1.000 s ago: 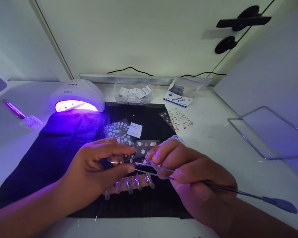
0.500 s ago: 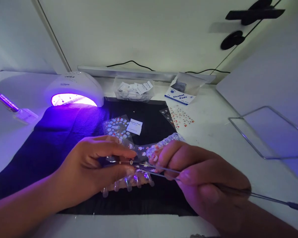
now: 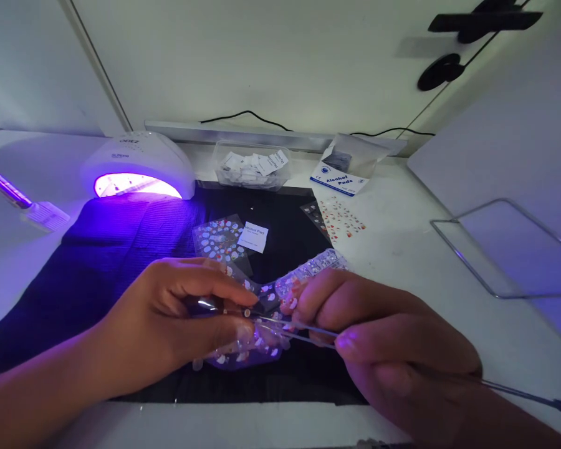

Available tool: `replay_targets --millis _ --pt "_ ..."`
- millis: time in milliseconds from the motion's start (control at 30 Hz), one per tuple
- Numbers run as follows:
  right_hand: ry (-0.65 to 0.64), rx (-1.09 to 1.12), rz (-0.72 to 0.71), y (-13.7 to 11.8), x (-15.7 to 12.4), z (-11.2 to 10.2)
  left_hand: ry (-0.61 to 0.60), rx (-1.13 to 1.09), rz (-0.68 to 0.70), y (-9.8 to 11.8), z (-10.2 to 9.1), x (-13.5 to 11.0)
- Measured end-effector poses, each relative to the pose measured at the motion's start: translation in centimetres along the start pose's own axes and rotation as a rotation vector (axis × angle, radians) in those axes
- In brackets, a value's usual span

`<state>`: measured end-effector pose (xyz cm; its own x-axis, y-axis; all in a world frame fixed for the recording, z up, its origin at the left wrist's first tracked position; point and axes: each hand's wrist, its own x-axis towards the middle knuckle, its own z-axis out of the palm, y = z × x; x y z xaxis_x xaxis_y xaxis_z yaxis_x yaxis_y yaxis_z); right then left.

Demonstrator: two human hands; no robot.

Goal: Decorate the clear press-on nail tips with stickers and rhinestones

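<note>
Left hand point(image 3: 168, 318) pinches the sticker sheet point(image 3: 266, 296) taut so right hand point(image 3: 393, 349), clamped on a thin tool point(image 3: 299, 327), meets it.

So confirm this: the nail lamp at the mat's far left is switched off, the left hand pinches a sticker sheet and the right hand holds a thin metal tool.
Wrong on one count: the head view shows the nail lamp switched on, glowing purple. The left hand does pinch the sticker sheet and the right hand holds the thin metal tool.
</note>
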<state>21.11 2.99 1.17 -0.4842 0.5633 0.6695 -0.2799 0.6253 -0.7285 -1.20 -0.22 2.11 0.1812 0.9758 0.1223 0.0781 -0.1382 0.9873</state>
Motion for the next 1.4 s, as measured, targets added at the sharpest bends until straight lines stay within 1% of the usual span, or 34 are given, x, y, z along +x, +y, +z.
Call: replay_targets --millis 133,233,433,533,633,733,767,900,967,1067,1167,1300,1400 --pt "-0.018 -0.006 0.002 0.1 0.0 -0.1 -0.023 -0.024 -0.033 0.0 -0.1 -0.1" --pt "-0.001 0.025 0.012 0.1 -0.1 -0.1 -0.022 -0.032 -0.047 0.0 -0.2 -0.2" --pt "0.140 0.187 0.101 0.5 0.2 0.8 0.040 -0.153 -0.127 -0.6 0.0 -0.2" --pt "0.190 0.203 0.127 0.7 0.3 1.4 0.069 -0.138 -0.155 -0.9 0.1 -0.1" --pt "0.222 0.195 0.118 0.6 0.3 1.5 0.124 -0.015 -0.053 -1.1 0.0 0.1" --pt "0.248 0.201 0.131 0.6 0.2 1.5 0.107 0.115 0.073 -1.4 -0.1 0.0" --pt "0.254 0.209 0.146 0.6 0.2 1.5 0.105 0.182 0.105 -1.5 -0.1 -0.1" --pt "0.270 0.301 0.187 0.7 0.3 1.6 0.165 0.490 0.236 -1.8 -0.1 -0.6" --pt "0.261 0.351 0.211 0.8 0.3 1.6 0.119 0.545 0.277 -1.8 -0.2 -0.8" --pt "0.226 0.387 0.248 0.9 0.3 1.6 0.006 0.597 0.331 -1.7 -0.3 -0.9" --pt "0.207 0.403 0.247 0.8 0.3 1.6 -0.043 0.598 0.367 -1.6 -0.3 -0.7" --pt "0.214 0.434 0.254 0.7 0.4 1.7 -0.099 0.478 0.324 -1.4 -0.2 -0.5" --pt "0.227 0.460 0.267 0.6 0.6 1.6 -0.110 0.394 0.286 -1.2 -0.3 -0.4"
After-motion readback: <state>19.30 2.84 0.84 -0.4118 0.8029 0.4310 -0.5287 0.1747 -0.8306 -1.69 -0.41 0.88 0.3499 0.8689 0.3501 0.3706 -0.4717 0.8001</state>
